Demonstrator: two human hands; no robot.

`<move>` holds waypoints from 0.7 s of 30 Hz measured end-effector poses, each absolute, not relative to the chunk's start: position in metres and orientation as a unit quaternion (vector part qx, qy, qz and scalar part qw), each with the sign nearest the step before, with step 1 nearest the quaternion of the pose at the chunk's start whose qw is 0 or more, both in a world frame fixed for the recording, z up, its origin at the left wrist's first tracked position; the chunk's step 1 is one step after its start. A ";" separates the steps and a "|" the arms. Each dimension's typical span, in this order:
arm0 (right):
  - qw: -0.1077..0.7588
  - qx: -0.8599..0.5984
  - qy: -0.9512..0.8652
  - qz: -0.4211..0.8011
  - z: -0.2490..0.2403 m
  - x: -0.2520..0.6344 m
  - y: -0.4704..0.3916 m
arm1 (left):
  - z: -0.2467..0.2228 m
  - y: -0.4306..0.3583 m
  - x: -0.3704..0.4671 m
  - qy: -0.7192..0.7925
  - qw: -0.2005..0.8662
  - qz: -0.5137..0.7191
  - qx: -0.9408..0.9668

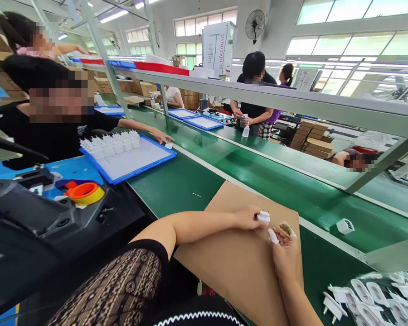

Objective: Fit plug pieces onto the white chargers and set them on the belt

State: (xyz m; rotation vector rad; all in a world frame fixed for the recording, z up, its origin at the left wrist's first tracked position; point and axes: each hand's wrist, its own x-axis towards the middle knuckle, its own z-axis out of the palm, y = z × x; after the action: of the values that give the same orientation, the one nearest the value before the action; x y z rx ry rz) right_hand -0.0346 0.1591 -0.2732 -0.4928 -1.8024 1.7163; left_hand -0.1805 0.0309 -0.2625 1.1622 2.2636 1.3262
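Note:
Above a brown cardboard sheet [238, 253], my left hand [250, 218] is closed on a white plug adapter [263, 217], whose metal pins point up. Just right of it, my right hand [285, 244] is turned palm up with its fingers bent. White coverings wrap its thumb and a fingertip. A small brownish thing [286, 229] shows at its fingertips; whether it is held or part of the covering is unclear. The two hands are close together but apart.
White plastic plug parts [367, 299] lie in a clear bag at lower right. One white housing [345, 226] rests on the green conveyor [258, 167]. At left are a blue-rimmed tray [139, 165] of white adapters, tape rolls [86, 192] and a person reaching toward the belt.

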 end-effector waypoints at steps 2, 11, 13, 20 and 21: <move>0.301 -0.200 -0.683 0.635 -0.273 -0.036 0.160 | -0.252 0.037 -0.208 0.815 0.106 0.455 0.342; 0.290 -0.172 -0.728 0.596 -0.282 -0.042 0.168 | -0.203 0.070 -0.317 0.905 -0.025 0.391 0.168; 0.296 -0.170 -0.734 0.588 -0.279 -0.041 0.167 | -0.204 0.074 -0.325 0.916 -0.018 0.375 0.143; 0.309 -0.143 -0.742 0.578 -0.273 -0.036 0.160 | -0.217 0.072 -0.337 0.950 0.011 0.306 0.057; 0.307 -0.143 -0.742 0.579 -0.274 -0.035 0.159 | -0.220 0.072 -0.335 0.953 -0.007 0.300 0.046</move>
State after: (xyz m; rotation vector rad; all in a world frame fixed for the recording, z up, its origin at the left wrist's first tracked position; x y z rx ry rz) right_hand -0.0353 0.1594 -0.2744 -0.3788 -1.9627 1.5311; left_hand -0.3346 0.0717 -0.2199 0.1464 3.0076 0.9456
